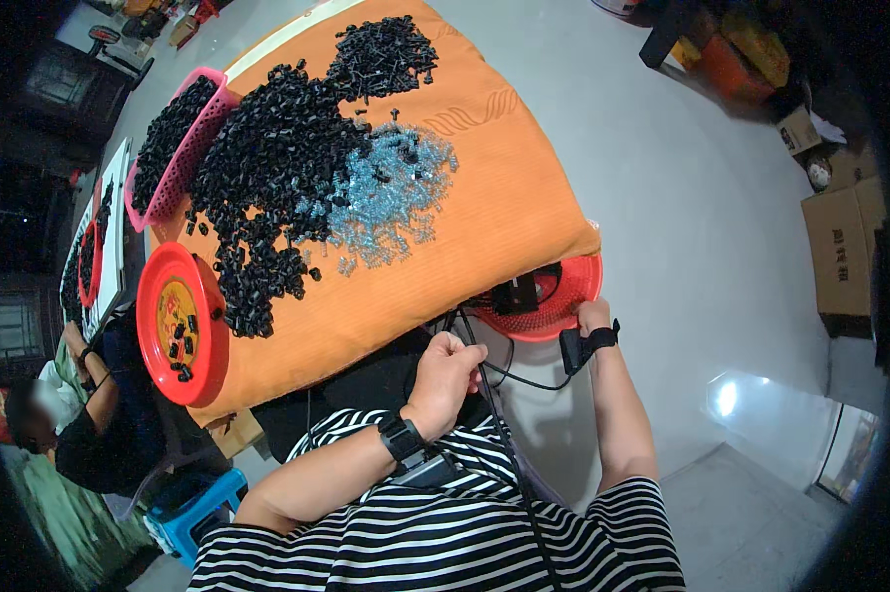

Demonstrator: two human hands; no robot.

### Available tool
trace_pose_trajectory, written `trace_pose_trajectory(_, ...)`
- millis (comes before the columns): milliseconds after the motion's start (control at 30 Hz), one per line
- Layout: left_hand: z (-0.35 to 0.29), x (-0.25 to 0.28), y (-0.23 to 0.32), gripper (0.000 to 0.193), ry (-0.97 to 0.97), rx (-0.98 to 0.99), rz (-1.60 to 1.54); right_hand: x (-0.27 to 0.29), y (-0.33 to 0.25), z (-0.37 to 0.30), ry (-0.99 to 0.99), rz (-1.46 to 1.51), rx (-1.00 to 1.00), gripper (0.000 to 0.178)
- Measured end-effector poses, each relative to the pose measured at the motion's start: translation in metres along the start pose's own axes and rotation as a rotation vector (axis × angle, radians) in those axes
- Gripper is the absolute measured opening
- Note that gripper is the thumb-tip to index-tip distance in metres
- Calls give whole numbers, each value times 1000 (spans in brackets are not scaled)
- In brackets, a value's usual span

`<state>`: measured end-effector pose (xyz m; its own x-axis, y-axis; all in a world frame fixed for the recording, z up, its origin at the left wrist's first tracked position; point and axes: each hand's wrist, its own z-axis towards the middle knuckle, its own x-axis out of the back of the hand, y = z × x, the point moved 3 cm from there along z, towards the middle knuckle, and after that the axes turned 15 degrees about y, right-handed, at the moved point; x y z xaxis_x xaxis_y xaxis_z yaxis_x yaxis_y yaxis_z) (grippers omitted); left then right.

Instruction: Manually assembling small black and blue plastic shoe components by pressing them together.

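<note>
My left hand (pixel 447 377) is closed in front of my lap, thumb and fingers pressed together. A black cable (pixel 494 407) passes right by its fingertips; whatever lies inside the fingers is hidden. At the rim of a red plastic basket (pixel 539 326), my right hand (pixel 593 316) grips the edge, its fingers partly out of sight. The basket sits below the table's near right corner, with black items in it. On the orange padded tabletop (pixel 494 187) lie a large heap of small black parts (pixel 277 148), a pile of clear bluish pieces (pixel 396 192) and black screw-like pieces (pixel 384 57).
A pink basket (pixel 213 128) full of black parts stands at the tabletop's left edge. Nearer is a red round tray (pixel 149 326) with a few black pieces. Another person (pixel 110 414) sits at the left beside a blue stool (pixel 193 513). Cardboard boxes (pixel 840 247) stand far right.
</note>
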<state>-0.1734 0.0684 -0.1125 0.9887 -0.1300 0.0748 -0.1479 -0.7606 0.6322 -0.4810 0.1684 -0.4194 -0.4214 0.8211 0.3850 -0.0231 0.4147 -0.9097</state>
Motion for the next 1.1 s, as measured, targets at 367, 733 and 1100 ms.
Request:
trace_pose_trajectory(367, 12, -2, -6, 54, -113, -351, 107, -8, 10, 98, -427, -1172, 527, 16)
trace_pose_trajectory(733, -7, -32, 11, 38, -42, -900, 991, -41, -29, 122, -600, -1349, 823, 24)
trace_pose_trajectory(1100, -25, -25, 9, 39, -206, -1099, 1007, 22, -125, 84, -128, -271, -237, 40)
